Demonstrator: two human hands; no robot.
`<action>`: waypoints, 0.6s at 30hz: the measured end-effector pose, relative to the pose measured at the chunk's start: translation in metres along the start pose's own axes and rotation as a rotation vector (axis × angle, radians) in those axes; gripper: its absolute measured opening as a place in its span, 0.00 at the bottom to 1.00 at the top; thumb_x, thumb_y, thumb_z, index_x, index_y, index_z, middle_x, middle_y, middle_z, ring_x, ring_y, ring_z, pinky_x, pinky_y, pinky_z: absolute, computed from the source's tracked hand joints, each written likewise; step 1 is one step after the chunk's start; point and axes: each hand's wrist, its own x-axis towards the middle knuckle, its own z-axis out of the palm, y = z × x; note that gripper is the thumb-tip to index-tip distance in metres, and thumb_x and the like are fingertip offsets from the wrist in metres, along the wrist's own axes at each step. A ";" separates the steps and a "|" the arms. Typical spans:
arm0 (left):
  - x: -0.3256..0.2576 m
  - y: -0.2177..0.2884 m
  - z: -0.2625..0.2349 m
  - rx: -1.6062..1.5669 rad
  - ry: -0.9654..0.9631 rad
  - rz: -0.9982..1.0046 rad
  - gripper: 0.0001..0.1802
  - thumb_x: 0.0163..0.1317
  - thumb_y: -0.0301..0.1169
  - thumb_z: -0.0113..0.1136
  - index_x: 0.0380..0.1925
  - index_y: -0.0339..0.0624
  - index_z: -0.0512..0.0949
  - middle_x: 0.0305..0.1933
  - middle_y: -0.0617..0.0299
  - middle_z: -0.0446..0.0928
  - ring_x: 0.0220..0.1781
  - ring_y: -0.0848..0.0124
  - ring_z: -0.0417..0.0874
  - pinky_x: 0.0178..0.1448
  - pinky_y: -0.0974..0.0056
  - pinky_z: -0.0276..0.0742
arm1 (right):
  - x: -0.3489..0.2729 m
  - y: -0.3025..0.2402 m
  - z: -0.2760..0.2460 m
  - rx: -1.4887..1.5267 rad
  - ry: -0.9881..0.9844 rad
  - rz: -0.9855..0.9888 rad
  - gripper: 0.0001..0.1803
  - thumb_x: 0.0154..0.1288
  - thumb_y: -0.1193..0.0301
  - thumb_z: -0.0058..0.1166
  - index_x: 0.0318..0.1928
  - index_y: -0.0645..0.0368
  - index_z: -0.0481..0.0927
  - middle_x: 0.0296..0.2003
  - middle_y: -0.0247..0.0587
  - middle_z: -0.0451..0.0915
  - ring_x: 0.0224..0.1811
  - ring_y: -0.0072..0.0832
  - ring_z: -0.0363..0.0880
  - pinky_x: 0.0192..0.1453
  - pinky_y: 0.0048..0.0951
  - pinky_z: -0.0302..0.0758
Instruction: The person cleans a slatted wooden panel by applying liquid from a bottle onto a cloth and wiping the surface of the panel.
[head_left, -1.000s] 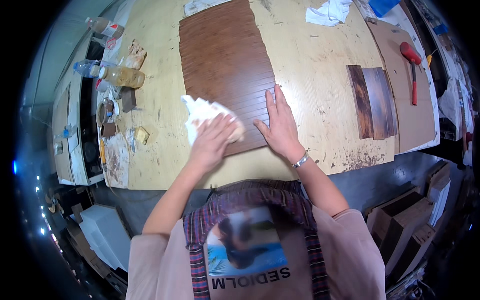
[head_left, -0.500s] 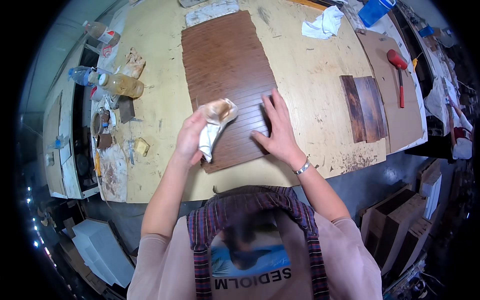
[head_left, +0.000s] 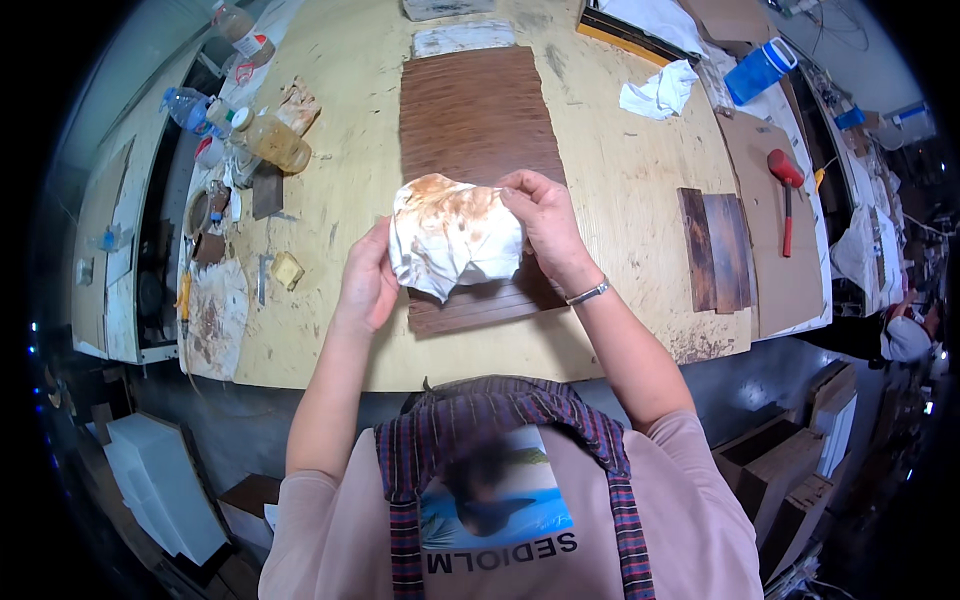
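A white cloth (head_left: 458, 240) with brown stains is spread between my two hands, above a dark brown wooden panel (head_left: 480, 110). My left hand (head_left: 370, 280) grips the cloth's left edge. Fingers and thumb of my right hand (head_left: 545, 222) pinch its upper right corner; a metal bracelet circles that wrist. The panel, ribbed with fine crosswise grooves, lies lengthwise on the pale worktable (head_left: 620, 230). The cloth hides part of the panel's near half.
Bottles, one of them holding yellowish liquid (head_left: 272, 142), lie along the left edge near a yellow block (head_left: 287, 271). To the right are dark wood strips (head_left: 722, 250), a red mallet (head_left: 786, 172), a crumpled white cloth (head_left: 660, 90) and a blue jug (head_left: 760, 72).
The cloth, bunched in my left hand before, is now opened out. My right hand has left the panel and taken hold of the cloth's other side. The view has shifted slightly.
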 end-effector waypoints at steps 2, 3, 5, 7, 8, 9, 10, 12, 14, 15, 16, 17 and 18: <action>-0.008 -0.001 0.004 0.237 0.030 0.073 0.27 0.70 0.33 0.61 0.64 0.30 0.68 0.60 0.50 0.78 0.57 0.66 0.82 0.64 0.64 0.76 | -0.004 -0.009 0.004 -0.007 -0.072 0.035 0.06 0.71 0.75 0.54 0.43 0.64 0.82 0.33 0.32 0.84 0.33 0.15 0.80 0.38 0.19 0.77; -0.007 -0.013 0.014 0.334 0.189 0.344 0.27 0.63 0.34 0.69 0.59 0.33 0.73 0.56 0.53 0.81 0.53 0.65 0.83 0.60 0.65 0.76 | -0.004 -0.008 0.008 0.021 -0.092 0.008 0.07 0.71 0.75 0.54 0.43 0.64 0.82 0.33 0.33 0.84 0.34 0.16 0.80 0.39 0.20 0.77; -0.014 -0.007 0.017 0.791 0.164 0.642 0.23 0.59 0.32 0.71 0.53 0.35 0.77 0.52 0.55 0.82 0.51 0.64 0.83 0.59 0.64 0.76 | -0.001 -0.006 0.018 0.078 -0.121 -0.049 0.07 0.72 0.74 0.53 0.44 0.64 0.82 0.35 0.34 0.84 0.35 0.16 0.81 0.40 0.21 0.79; -0.028 0.003 0.032 1.029 0.105 0.784 0.13 0.54 0.30 0.72 0.39 0.39 0.83 0.43 0.56 0.84 0.49 0.62 0.83 0.57 0.59 0.76 | 0.000 -0.008 0.025 0.125 -0.176 0.008 0.07 0.73 0.74 0.53 0.44 0.64 0.81 0.37 0.34 0.84 0.36 0.17 0.81 0.41 0.22 0.79; -0.029 0.001 0.037 1.026 0.070 0.772 0.12 0.54 0.29 0.72 0.38 0.38 0.83 0.42 0.56 0.84 0.48 0.62 0.84 0.56 0.60 0.76 | 0.001 -0.010 0.029 0.146 -0.207 0.040 0.07 0.73 0.74 0.53 0.45 0.64 0.81 0.37 0.35 0.84 0.37 0.18 0.81 0.42 0.23 0.80; -0.028 -0.001 0.041 1.022 0.033 0.759 0.11 0.54 0.28 0.71 0.37 0.38 0.84 0.41 0.56 0.84 0.47 0.62 0.84 0.55 0.60 0.77 | 0.002 -0.010 0.031 0.161 -0.231 0.039 0.07 0.73 0.75 0.53 0.45 0.64 0.81 0.38 0.35 0.84 0.37 0.18 0.82 0.43 0.23 0.80; -0.027 -0.004 0.041 1.018 -0.005 0.748 0.09 0.55 0.27 0.71 0.36 0.38 0.84 0.41 0.55 0.84 0.46 0.62 0.84 0.54 0.61 0.77 | 0.002 -0.010 0.033 0.145 -0.246 0.035 0.07 0.73 0.75 0.53 0.45 0.64 0.81 0.38 0.35 0.84 0.37 0.18 0.81 0.43 0.23 0.80; -0.023 -0.010 0.033 0.727 -0.028 0.608 0.06 0.59 0.23 0.67 0.36 0.33 0.84 0.38 0.58 0.84 0.41 0.69 0.83 0.47 0.67 0.77 | 0.003 -0.011 0.037 0.124 -0.270 0.020 0.06 0.72 0.75 0.54 0.45 0.63 0.81 0.38 0.35 0.84 0.38 0.18 0.81 0.43 0.23 0.80; -0.023 -0.010 0.020 0.504 -0.018 0.490 0.05 0.61 0.22 0.66 0.37 0.32 0.84 0.37 0.61 0.84 0.39 0.74 0.82 0.44 0.71 0.76 | 0.003 -0.017 0.036 0.131 -0.273 0.034 0.07 0.71 0.75 0.56 0.45 0.63 0.81 0.35 0.34 0.84 0.36 0.16 0.81 0.42 0.22 0.79; -0.026 -0.006 0.014 0.447 0.002 0.375 0.05 0.66 0.23 0.62 0.34 0.31 0.83 0.35 0.65 0.82 0.39 0.79 0.80 0.43 0.73 0.75 | 0.003 -0.021 0.035 0.137 -0.276 0.040 0.07 0.70 0.74 0.57 0.45 0.63 0.81 0.34 0.33 0.84 0.36 0.16 0.81 0.41 0.22 0.79; -0.024 -0.004 0.003 0.399 0.012 0.354 0.05 0.67 0.24 0.60 0.34 0.33 0.82 0.35 0.65 0.82 0.39 0.79 0.81 0.42 0.73 0.75 | 0.002 -0.029 0.031 -0.013 -0.339 0.048 0.08 0.68 0.74 0.58 0.45 0.64 0.81 0.32 0.32 0.83 0.35 0.15 0.80 0.41 0.22 0.78; -0.021 -0.001 -0.011 0.353 0.026 0.336 0.06 0.69 0.25 0.58 0.34 0.34 0.81 0.35 0.65 0.82 0.38 0.79 0.81 0.42 0.73 0.76 | 0.001 -0.039 0.028 -0.162 -0.406 0.055 0.10 0.66 0.74 0.59 0.46 0.64 0.81 0.30 0.31 0.83 0.35 0.14 0.80 0.40 0.21 0.78; -0.020 0.003 -0.019 0.309 0.039 0.316 0.06 0.70 0.25 0.56 0.35 0.35 0.80 0.35 0.66 0.81 0.38 0.79 0.81 0.42 0.73 0.76 | 0.000 -0.045 0.026 -0.309 -0.470 0.062 0.11 0.64 0.74 0.61 0.46 0.64 0.81 0.28 0.30 0.83 0.35 0.13 0.80 0.39 0.20 0.77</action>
